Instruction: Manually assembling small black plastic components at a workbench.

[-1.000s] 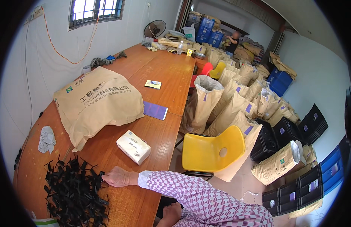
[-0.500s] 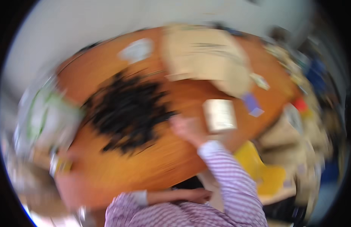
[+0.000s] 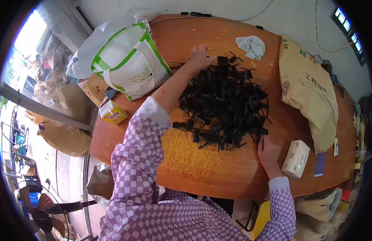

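We are reaching our left hand [image 3: 200,56] and right hand [image 3: 266,150], fingers spread and released, to opposite edges of the black clip pile [image 3: 226,104] lying between them on the bench [image 3: 194,160].

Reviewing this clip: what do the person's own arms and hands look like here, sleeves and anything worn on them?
Both arms wear long sleeves in a purple-and-white check with plain pale cuffs. The left sleeve is pushed up, leaving the forearm bare; the right sleeve reaches the wrist. The left hand and right hand are bare: no gloves, and no rings, watch or bands can be made out.
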A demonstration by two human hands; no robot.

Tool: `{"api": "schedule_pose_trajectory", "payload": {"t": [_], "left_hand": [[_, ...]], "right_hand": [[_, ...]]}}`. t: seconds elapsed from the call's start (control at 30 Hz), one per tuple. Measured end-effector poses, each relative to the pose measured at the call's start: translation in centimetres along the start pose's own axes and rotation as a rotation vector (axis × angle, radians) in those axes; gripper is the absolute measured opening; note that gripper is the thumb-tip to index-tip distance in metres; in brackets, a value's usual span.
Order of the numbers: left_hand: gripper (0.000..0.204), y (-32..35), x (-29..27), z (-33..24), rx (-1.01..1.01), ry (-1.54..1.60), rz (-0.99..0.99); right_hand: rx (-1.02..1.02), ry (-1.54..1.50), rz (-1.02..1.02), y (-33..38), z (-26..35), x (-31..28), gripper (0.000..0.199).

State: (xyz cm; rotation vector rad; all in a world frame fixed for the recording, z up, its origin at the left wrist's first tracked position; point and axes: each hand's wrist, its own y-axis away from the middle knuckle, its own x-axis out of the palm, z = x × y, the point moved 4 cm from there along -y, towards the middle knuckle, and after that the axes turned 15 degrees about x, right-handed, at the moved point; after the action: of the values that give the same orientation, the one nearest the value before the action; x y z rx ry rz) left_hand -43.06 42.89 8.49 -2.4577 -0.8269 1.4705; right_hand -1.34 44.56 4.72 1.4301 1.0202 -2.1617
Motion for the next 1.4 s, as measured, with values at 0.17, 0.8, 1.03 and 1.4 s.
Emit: {"api": "schedule_pose_trajectory", "payload": {"t": [0.17, 0.8, 1.03, 1.4], "left_hand": [[0.071, -2.0, 4.4, -0.6, -0.343, -0.196, 0.273], [0.035, 1.8, -0.1, -4.3, 0.258, 0.188, 0.415], [0.037, 1.8, -1.4, -13.2, 0.272, 0.338, 0.772], [0.102, -7.5, 8.5, -5.4, 0.261, -0.107, 0.942]], "right_hand": [[0.021, -0.013, -0.001, 0.4, -1.9, -0.1, 0.006], [0.012, 0.009, -0.057, 0.2, -0.4, -0.3, 0.005], [0.036, -0.004, -0.025, 0.4, -1.3, -0.4, 0.004], [0.044, -0.093, 0.006, -0.3, -1.2, -0.2, 0.006]]}}
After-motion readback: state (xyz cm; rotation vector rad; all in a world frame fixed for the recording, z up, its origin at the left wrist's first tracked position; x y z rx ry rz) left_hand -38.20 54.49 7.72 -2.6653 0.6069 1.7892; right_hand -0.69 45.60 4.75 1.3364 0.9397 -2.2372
